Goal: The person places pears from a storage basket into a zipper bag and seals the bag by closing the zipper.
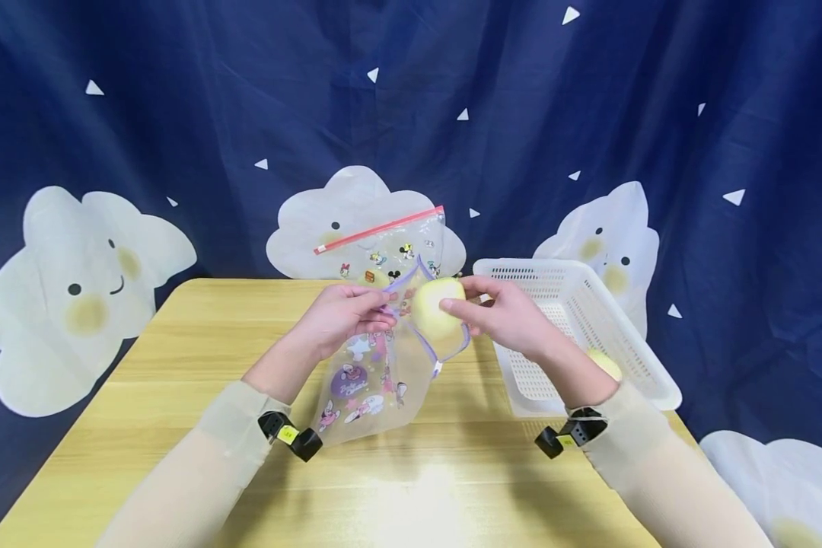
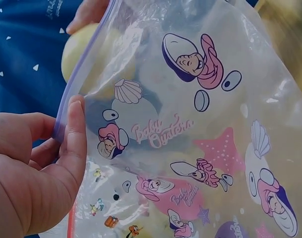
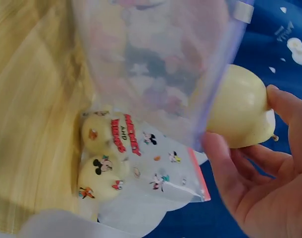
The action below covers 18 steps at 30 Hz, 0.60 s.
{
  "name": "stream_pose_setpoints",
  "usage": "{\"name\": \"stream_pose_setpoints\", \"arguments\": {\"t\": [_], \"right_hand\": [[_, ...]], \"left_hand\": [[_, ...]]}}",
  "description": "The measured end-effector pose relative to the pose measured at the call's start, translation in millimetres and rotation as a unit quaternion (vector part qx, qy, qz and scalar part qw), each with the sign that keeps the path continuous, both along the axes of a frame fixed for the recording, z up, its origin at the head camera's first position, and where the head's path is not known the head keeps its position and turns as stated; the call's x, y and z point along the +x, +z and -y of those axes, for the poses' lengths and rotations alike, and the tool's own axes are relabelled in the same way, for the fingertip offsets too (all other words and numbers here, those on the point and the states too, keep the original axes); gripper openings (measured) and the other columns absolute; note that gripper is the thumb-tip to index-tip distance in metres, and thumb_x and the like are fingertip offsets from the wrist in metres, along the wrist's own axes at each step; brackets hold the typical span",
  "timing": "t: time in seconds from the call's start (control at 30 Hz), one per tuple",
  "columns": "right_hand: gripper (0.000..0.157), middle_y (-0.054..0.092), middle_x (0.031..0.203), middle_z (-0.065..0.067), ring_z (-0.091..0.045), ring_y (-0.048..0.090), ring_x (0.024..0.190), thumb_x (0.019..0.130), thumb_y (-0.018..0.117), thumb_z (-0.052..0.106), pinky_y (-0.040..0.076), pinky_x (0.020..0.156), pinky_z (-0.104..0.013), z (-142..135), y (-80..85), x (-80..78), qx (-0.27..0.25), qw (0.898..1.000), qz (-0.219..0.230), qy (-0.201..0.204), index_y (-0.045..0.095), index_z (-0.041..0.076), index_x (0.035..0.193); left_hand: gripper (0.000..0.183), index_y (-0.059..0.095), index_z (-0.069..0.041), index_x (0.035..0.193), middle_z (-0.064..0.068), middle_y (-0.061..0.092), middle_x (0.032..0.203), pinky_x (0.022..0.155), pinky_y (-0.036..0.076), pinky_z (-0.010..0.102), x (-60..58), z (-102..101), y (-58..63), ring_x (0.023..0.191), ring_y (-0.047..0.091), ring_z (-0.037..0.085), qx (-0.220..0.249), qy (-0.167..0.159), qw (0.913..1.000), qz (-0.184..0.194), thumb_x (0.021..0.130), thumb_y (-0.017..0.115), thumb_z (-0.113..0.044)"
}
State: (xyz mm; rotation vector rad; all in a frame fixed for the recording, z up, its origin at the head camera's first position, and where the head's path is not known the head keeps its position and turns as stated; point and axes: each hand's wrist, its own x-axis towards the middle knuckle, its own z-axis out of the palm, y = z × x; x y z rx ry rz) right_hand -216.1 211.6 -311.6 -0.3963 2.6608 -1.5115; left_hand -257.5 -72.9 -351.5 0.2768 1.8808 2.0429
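Note:
My left hand (image 1: 349,316) pinches the purple-edged mouth of a clear zip bag (image 2: 185,119) printed with pink shells and "Baby Oysters". The bag hangs with its mouth spread toward the right. In my right hand (image 1: 510,316) is a pale yellow pear (image 3: 240,106) with a short stem, gripped between thumb and fingers. The pear is at the bag's mouth, partly behind the purple rim in the left wrist view. My right thumb lies close to that rim in the right wrist view.
Behind stands a second zip bag (image 1: 411,236) with a red slider and Mickey print, with yellow pears (image 3: 99,173) inside. At the right of the wooden table (image 1: 178,365), a white perforated basket (image 1: 630,327) holds a yellow pear (image 1: 604,364), partly hidden by my right forearm.

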Motion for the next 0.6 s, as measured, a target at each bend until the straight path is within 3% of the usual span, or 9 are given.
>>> {"name": "stream_pose_setpoints", "arguments": {"t": [0.1, 0.27, 0.37, 0.5, 0.6], "right_hand": [[0.044, 0.078, 0.114, -0.009, -0.02, 0.072, 0.089, 0.098, 0.083, 0.039, 0.06, 0.07, -0.029, 6, -4.6, -1.6, 0.053, 0.999, -0.011, 0.001, 0.076, 0.013, 0.134], [0.055, 0.076, 0.125, -0.011, -0.017, 0.072, 0.081, 0.095, 0.087, 0.034, 0.064, 0.063, -0.035, 15, -8.0, -3.7, 0.096, 0.995, 0.003, 0.033, 0.071, 0.008, 0.141], [0.055, 0.077, 0.129, -0.011, -0.018, 0.072, 0.08, 0.093, 0.089, 0.031, 0.065, 0.071, -0.039, 21, -9.4, -4.9, 0.141, 0.988, -0.005, 0.054, 0.072, 0.01, 0.141], [0.053, 0.078, 0.134, -0.009, -0.025, 0.076, 0.107, 0.093, 0.089, 0.034, 0.062, 0.096, -0.042, 28, -13.0, -6.6, 0.2, 0.977, -0.029, 0.067, 0.074, 0.014, 0.14], [0.049, 0.077, 0.136, -0.012, -0.023, 0.078, 0.108, 0.096, 0.086, 0.032, 0.064, 0.095, -0.041, 31, -14.8, -7.7, 0.198, 0.978, -0.019, 0.063, 0.074, 0.011, 0.139]], "left_hand": [[0.039, 0.063, 0.015, 0.142, 0.002, 0.079, 0.088, 0.081, 0.068, 0.022, 0.7, -2, 0.1, 0.081, 0.08, 0.01, 0.001, 0.0, 1.0, -0.001, 0.112, 0.061, -0.01], [0.039, 0.064, 0.016, 0.14, 0.002, 0.079, 0.086, 0.079, 0.068, 0.021, 0.6, -4, -0.4, 0.08, 0.079, 0.009, -0.004, -0.001, 1.0, -0.004, 0.112, 0.061, -0.01], [0.04, 0.062, 0.018, 0.14, 0.002, 0.079, 0.085, 0.079, 0.068, 0.022, 0.8, -4, -0.6, 0.079, 0.079, 0.009, -0.003, -0.004, 1.0, -0.004, 0.112, 0.061, -0.01], [0.039, 0.061, 0.019, 0.14, 0.002, 0.079, 0.083, 0.077, 0.068, 0.022, 1.6, -5, -0.5, 0.077, 0.079, 0.009, 0.002, -0.005, 1.0, 0.004, 0.112, 0.06, -0.009], [0.037, 0.063, 0.017, 0.139, 0.001, 0.078, 0.083, 0.076, 0.068, 0.021, 2.0, -5, -0.2, 0.076, 0.078, 0.009, 0.004, -0.002, 1.0, 0.004, 0.112, 0.059, -0.008]]}}
